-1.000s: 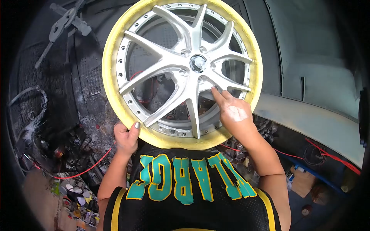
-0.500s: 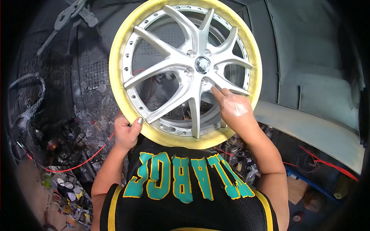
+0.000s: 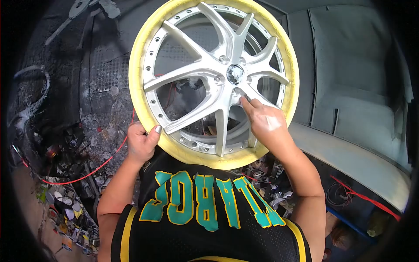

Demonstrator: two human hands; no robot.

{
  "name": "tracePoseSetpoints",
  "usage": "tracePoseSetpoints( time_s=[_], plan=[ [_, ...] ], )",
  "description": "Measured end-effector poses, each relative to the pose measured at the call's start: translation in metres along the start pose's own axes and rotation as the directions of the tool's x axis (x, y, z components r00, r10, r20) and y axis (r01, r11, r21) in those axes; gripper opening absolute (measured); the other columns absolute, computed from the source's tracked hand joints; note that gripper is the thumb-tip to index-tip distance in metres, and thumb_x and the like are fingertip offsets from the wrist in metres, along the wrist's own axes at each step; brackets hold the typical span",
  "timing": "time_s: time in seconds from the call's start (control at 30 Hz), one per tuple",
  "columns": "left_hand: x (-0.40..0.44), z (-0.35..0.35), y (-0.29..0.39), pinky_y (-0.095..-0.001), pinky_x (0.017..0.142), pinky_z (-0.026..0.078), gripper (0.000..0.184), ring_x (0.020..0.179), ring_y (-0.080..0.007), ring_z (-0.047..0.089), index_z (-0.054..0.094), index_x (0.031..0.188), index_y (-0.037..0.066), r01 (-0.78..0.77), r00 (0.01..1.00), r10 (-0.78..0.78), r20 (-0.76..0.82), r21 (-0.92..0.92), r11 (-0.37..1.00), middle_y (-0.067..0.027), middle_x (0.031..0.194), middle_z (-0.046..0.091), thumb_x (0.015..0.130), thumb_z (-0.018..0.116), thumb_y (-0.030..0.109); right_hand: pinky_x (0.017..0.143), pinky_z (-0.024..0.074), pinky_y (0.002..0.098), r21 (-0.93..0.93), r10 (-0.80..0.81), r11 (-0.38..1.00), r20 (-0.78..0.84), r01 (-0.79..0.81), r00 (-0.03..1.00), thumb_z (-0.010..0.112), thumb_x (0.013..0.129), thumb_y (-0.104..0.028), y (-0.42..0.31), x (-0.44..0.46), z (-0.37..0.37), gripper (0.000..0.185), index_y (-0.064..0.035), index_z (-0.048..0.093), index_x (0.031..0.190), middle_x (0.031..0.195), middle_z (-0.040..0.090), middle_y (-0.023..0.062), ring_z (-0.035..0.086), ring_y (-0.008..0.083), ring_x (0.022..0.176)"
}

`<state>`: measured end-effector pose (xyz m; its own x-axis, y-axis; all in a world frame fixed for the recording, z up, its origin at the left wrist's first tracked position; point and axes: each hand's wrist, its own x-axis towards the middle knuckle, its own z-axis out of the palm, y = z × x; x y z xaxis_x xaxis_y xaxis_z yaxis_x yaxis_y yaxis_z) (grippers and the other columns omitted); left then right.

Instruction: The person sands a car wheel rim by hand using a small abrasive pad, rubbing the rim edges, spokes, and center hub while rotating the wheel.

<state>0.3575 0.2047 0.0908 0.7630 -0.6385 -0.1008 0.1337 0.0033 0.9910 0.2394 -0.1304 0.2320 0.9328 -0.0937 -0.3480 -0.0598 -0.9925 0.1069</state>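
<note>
Silver wheel is held at far middle, face turned up toward the camera, presumably to keep the spokes in reach. Yellow rim is gripped at near left by the left hand, thumb on top, fingers closed around the edge, apparently for steadiness. Right hand is laid over the spokes, fingertips touching, other fingers curled; whether anything is held beneath cannot be told. Centre cap is seen just beyond, slightly left.
</note>
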Motion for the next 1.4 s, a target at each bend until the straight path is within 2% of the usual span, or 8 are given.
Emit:
tracePoseSetpoints(
  time_s=[0.23, 0.53, 0.77, 0.87, 0.93, 1.1, 1.17, 1.4],
  plan=[
    [0.001, 0.006, 0.006, -0.0338, 0.077, 0.056, 0.028, 0.082, -0.0180, 0.075, 0.080, 0.099, -0.005, -0.007, 0.999, 0.007, -0.048, 0.000, 1.000, -0.0106, 0.091, 0.081, 0.103, 0.069, 0.021, 0.057, 0.0577, 0.0419, -0.100, -0.080, 0.992, 0.007, 0.080, 0.997, 0.061, 0.091, -0.006, 0.007, -0.014, -0.009, 0.044, -0.0045, 0.070, 0.134, 0.093, 0.070, 0.0092, 0.075, 0.0277, 0.072],
    [0.000, 0.006, 0.008, -0.0340, 0.078, 0.056, 0.029, 0.084, -0.0179, 0.075, 0.079, 0.101, -0.004, -0.007, 0.999, 0.007, -0.041, 0.007, 1.000, -0.0107, 0.093, 0.081, 0.104, 0.070, 0.023, 0.060, 0.0576, 0.0415, -0.207, -0.126, 0.968, 0.092, 0.143, 0.988, 0.062, 0.096, -0.010, 0.012, -0.008, -0.008, 0.045, -0.0075, 0.069, 0.141, 0.092, 0.068, 0.0083, 0.073, 0.0265, 0.070],
    [0.001, 0.005, 0.009, -0.0339, 0.079, 0.056, 0.029, 0.085, -0.0185, 0.075, 0.079, 0.101, -0.005, -0.026, 0.999, 0.026, -0.021, -0.005, 1.000, -0.0106, 0.092, 0.081, 0.104, 0.069, 0.022, 0.059, 0.0578, 0.0397, -0.200, -0.164, 0.966, 0.027, 0.166, 0.986, 0.063, 0.096, -0.012, 0.009, 0.015, -0.007, 0.045, -0.0080, 0.070, 0.140, 0.091, 0.068, 0.0077, 0.074, 0.0249, 0.070],
    [-0.002, 0.006, 0.005, -0.0337, 0.079, 0.056, 0.029, 0.084, -0.0178, 0.075, 0.079, 0.101, -0.004, -0.024, 1.000, 0.024, -0.017, 0.020, 1.000, -0.0101, 0.092, 0.081, 0.105, 0.068, 0.021, 0.061, 0.0583, 0.0415, -0.198, -0.118, 0.971, 0.083, 0.133, 0.990, 0.062, 0.096, -0.011, 0.008, -0.015, -0.019, 0.045, -0.0072, 0.070, 0.139, 0.092, 0.068, 0.0083, 0.075, 0.0270, 0.074],
    [-0.004, 0.011, 0.001, -0.0336, 0.079, 0.056, 0.029, 0.085, -0.0174, 0.075, 0.079, 0.100, -0.004, 0.006, 0.996, -0.011, -0.085, -0.055, 0.998, -0.0097, 0.093, 0.081, 0.105, 0.068, 0.021, 0.066, 0.0594, 0.0431, -0.073, -0.125, 0.986, 0.289, 0.152, 0.949, 0.061, 0.094, -0.008, 0.007, -0.033, -0.041, 0.047, -0.0061, 0.069, 0.140, 0.093, 0.069, 0.0092, 0.075, 0.0295, 0.079],
    [0.001, 0.006, 0.007, -0.0333, 0.078, 0.056, 0.028, 0.083, -0.0170, 0.074, 0.079, 0.099, -0.005, 0.003, 0.998, -0.007, -0.063, -0.056, 0.998, -0.0097, 0.092, 0.081, 0.104, 0.068, 0.021, 0.071, 0.0604, 0.0431, -0.031, -0.107, 0.993, 0.137, 0.112, 0.985, 0.060, 0.091, -0.005, -0.003, -0.027, -0.042, 0.052, -0.0054, 0.068, 0.142, 0.095, 0.068, 0.0094, 0.075, 0.0300, 0.083],
    [0.004, 0.003, 0.010, -0.0333, 0.077, 0.055, 0.028, 0.082, -0.0169, 0.074, 0.079, 0.098, -0.005, -0.018, 0.999, 0.017, -0.041, -0.022, 1.000, -0.0097, 0.091, 0.080, 0.104, 0.068, 0.020, 0.064, 0.0599, 0.0402, -0.135, -0.100, 0.985, 0.090, 0.112, 0.991, 0.061, 0.094, -0.009, 0.007, -0.025, -0.020, 0.042, -0.0034, 0.070, 0.135, 0.095, 0.069, 0.0083, 0.075, 0.0266, 0.076],
    [0.001, 0.002, 0.005, -0.0333, 0.075, 0.055, 0.028, 0.080, -0.0165, 0.072, 0.079, 0.096, -0.005, -0.010, 0.999, 0.010, -0.040, 0.003, 1.000, -0.0092, 0.087, 0.079, 0.103, 0.069, 0.020, 0.059, 0.0576, 0.0372, -0.197, -0.157, 0.969, -0.018, 0.150, 0.987, 0.063, 0.091, -0.009, 0.010, 0.017, -0.006, 0.045, -0.0071, 0.071, 0.135, 0.092, 0.068, 0.0056, 0.074, 0.0230, 0.073]
  ],
)
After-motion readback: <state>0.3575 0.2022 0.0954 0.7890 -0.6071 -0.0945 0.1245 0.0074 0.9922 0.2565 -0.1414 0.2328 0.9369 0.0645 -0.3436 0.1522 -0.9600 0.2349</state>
